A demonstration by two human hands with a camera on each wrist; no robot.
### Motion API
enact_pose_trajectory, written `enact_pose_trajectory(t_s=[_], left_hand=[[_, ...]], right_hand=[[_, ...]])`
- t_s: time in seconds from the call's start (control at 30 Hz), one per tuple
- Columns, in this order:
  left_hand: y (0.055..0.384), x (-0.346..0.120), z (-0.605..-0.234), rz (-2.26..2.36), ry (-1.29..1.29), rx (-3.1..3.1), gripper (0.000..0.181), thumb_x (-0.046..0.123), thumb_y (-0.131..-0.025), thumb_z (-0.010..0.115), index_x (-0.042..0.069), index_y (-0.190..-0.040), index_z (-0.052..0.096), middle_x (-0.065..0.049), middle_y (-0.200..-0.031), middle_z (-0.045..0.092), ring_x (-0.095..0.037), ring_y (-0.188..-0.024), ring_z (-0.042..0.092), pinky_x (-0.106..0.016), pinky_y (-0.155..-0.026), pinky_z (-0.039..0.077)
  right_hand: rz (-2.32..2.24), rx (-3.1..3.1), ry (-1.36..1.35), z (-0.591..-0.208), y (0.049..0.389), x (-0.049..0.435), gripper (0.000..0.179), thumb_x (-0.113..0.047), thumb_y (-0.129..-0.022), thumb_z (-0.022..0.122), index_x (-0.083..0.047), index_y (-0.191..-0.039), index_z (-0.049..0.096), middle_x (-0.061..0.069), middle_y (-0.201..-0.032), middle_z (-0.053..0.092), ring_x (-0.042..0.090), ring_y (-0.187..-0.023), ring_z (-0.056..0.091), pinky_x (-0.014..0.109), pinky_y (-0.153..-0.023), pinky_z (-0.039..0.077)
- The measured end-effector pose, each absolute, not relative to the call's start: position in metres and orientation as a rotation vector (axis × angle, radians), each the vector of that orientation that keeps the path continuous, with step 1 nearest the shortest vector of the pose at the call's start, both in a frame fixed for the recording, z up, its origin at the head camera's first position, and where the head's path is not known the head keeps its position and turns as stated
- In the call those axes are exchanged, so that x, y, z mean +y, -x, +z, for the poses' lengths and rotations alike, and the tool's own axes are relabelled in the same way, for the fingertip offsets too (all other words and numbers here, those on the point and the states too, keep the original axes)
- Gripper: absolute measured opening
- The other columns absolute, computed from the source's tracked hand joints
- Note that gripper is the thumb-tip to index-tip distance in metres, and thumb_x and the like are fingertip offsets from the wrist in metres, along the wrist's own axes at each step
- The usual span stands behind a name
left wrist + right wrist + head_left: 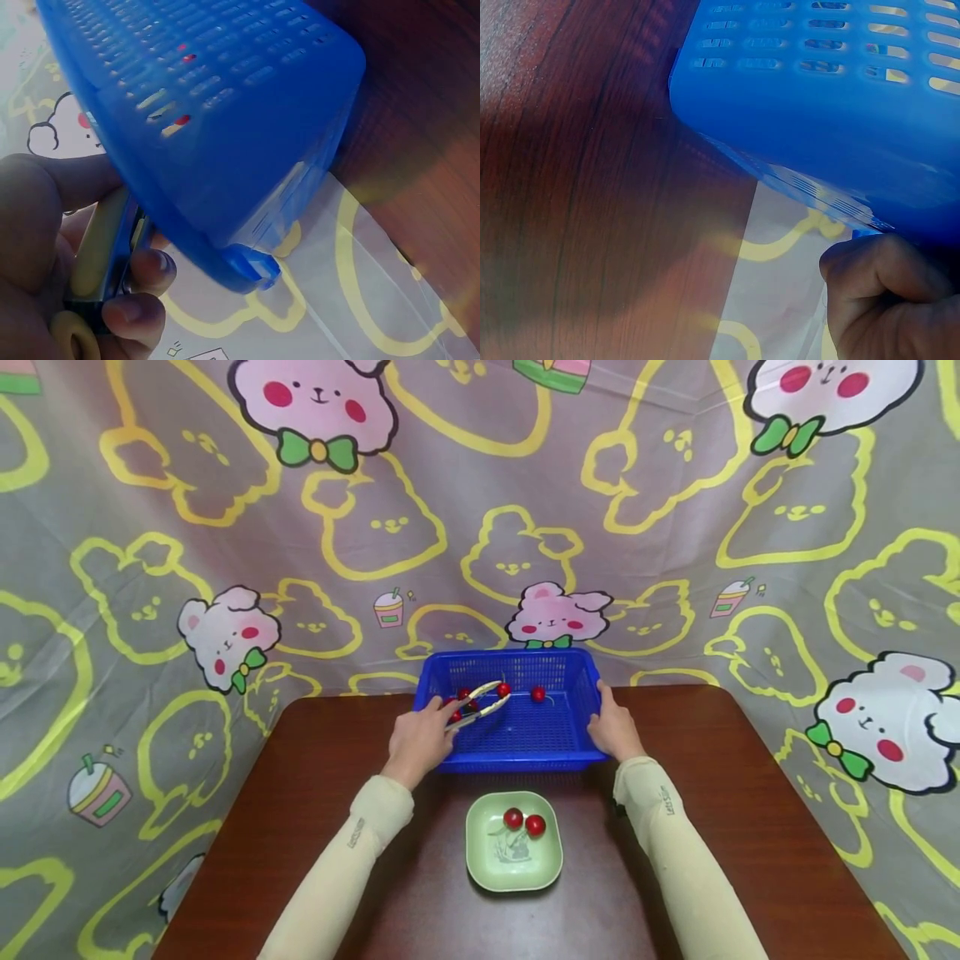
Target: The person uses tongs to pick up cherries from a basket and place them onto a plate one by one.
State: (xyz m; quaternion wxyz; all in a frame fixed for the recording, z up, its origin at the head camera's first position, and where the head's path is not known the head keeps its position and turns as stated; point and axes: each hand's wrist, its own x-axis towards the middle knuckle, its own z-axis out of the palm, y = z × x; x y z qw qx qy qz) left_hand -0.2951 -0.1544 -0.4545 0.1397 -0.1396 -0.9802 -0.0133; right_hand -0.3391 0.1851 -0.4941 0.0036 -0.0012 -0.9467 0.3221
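My left hand (420, 739) grips a pair of tongs (492, 707) with pale yellow tips, reaching over the left side of a blue plastic basket (517, 758). The spread tips stand on either side of a red cherry (503, 690). Another cherry (537, 694) lies to its right, and several more are bunched under the tongs at the left. In the left wrist view, fingers curl round the tongs' handle (97, 255) beside the basket's rim. My right hand (617, 727) holds the basket's right rim, thumb and fingers on it; the right wrist view shows the curled hand (892, 300) there.
In front of the basket stands a square light-green dish (540, 867) with two cherries (535, 825) in it. Both are on a dark brown wooden table (315, 827). A patterned cloth (465, 485) with cartoon animals hangs behind and around the table.
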Motion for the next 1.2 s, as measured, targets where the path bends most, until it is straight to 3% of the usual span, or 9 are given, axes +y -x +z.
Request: enact_pose_trajectory(t_s=[0.27, 0.9, 1.2], left_hand=[[0.283, -0.159, -0.442, -0.108, 0.454, -2.804, 0.049, 0.034, -0.093, 0.076, 0.025, -0.14, 0.065, -0.004, -0.097, 0.058, -0.019, -0.054, 0.043, -0.033, -0.047, 0.037], [0.234, -0.169, -0.431, -0.312, 0.497, -2.763, 0.052, 0.036, -0.092, 0.079, 0.026, -0.141, 0.065, 0.001, -0.087, 0.053, -0.014, -0.05, 0.038, -0.03, -0.046, 0.03], [0.209, -0.18, -0.435, -0.372, 0.518, -2.742, 0.051, 0.035, -0.092, 0.079, 0.028, -0.141, 0.065, 0.004, -0.088, 0.054, -0.012, -0.048, 0.035, -0.03, -0.045, 0.029]], right_hand=[[1.034, -2.967, 0.012, -0.494, 0.343, 0.181, 0.07, -0.011, -0.105, 0.044, -0.01, -0.166, 0.011, 0.04, -0.131, 0.058, 0.044, -0.097, 0.063, 0.059, -0.093, 0.05], [1.03, -2.951, 0.022, -0.496, 0.341, 0.186, 0.07, -0.011, -0.103, 0.044, -0.009, -0.166, 0.013, 0.041, -0.141, 0.051, 0.055, -0.124, 0.057, 0.063, -0.106, 0.044], [1.041, -2.948, 0.014, -0.497, 0.34, 0.186, 0.069, -0.011, -0.103, 0.044, -0.009, -0.166, 0.014, 0.041, -0.142, 0.051, 0.055, -0.124, 0.057, 0.063, -0.106, 0.044]])
